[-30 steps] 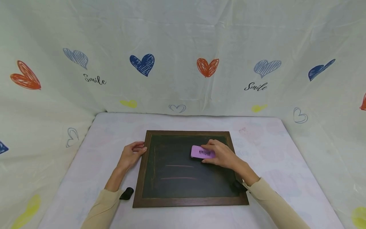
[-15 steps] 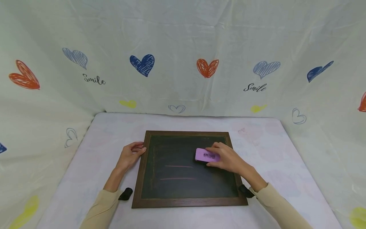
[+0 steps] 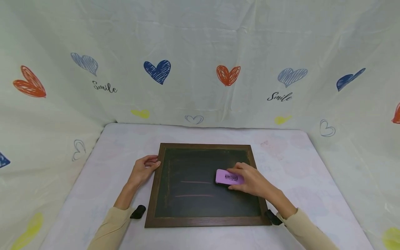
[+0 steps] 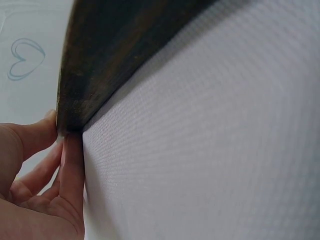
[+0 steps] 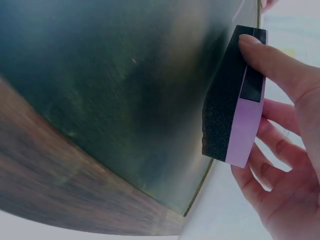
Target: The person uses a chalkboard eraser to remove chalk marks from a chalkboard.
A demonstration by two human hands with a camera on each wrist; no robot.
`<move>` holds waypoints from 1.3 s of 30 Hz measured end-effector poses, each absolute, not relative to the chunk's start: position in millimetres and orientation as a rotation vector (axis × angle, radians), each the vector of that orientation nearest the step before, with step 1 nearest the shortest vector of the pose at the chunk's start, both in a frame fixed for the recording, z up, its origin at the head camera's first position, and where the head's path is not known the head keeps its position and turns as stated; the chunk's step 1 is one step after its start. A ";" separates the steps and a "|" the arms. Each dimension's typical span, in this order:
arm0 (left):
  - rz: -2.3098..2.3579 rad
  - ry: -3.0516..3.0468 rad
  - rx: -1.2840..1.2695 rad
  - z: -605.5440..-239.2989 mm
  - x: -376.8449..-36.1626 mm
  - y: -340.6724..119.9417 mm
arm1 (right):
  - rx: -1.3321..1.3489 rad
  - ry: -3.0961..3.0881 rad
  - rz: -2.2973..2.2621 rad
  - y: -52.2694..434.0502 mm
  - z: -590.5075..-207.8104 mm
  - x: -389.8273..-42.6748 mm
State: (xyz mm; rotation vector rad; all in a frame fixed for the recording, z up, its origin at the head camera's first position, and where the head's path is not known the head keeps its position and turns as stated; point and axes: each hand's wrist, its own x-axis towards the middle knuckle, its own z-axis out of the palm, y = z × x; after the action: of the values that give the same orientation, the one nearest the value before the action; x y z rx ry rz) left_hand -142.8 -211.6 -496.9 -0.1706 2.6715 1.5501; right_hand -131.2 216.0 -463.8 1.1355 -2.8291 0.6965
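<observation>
The right hand (image 3: pixel 251 180), gripping the pink eraser (image 3: pixel 229 177), has slid lower and rightward across the chalkboard (image 3: pixel 200 205).

Chalkboard (image 3: pixel 203 189): dark matt writing surface, faintly smeared. Frame (image 3: pixel 204 221): dark brown wood, visible grain, low sheen. Eraser (image 3: pixel 229 177): smooth pink plastic back with printed label; underside black foam, porous, rough. Table cover (image 3: pixel 290 163): pale cloth, fine woven texture, matt. Backdrop (image 3: pixel 200 52): thin creased cloth, printed hearts, matt. Sleeves (image 3: pixel 109 225): beige soft cloth.
</observation>
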 end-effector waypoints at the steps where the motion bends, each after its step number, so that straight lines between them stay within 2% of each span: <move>1: 1.553 2.669 -0.171 -496.9 -142.9 -211.1 | 1.137 -2.830 0.691 216.0 -464.3 -129.7; 15: 1.535 2.674 -0.178 -498.6 -144.4 -211.3 | 1.160 -2.867 0.710 212.3 -467.4 -118.3; 39: 1.542 2.674 -0.171 -499.1 -142.1 -211.6 | 1.220 -2.778 0.699 196.3 -472.9 -121.0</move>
State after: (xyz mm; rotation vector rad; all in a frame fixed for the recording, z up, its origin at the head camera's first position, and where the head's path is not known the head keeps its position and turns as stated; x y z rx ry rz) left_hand -142.1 -211.6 -499.1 -0.1708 2.6738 1.5416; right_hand -121.0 196.3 -472.9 1.2200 -2.7776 0.6990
